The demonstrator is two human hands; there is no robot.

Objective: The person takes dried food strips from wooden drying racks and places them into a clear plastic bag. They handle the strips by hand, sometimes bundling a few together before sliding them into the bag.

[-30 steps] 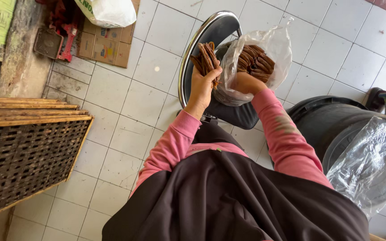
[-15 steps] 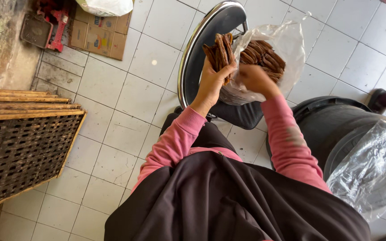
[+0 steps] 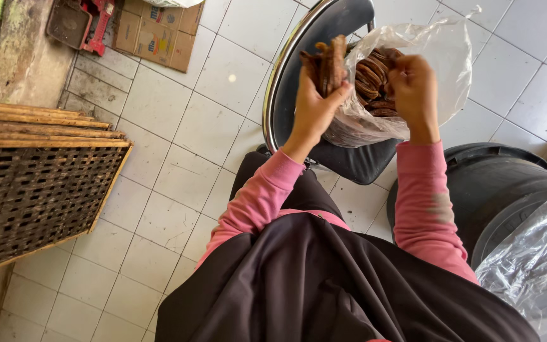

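Fingers of the left hand [image 3: 314,104] clamp a bundle of brown strips [image 3: 328,63], long axis toward twelve o'clock; the clear bag [image 3: 438,57], pinched open by the right hand [image 3: 413,85], lies at three o'clock.

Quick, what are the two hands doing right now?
Left hand: closed around a bunch of brown strips.
Right hand: closed, gripping the rim of the clear plastic bag.

Clear crinkled plastic bag [image 3: 438,57], glossy metal tray [image 3: 299,82], woven bamboo rack [image 3: 33,190], smooth glazed floor tiles [image 3: 178,126], matt cardboard [image 3: 156,28]
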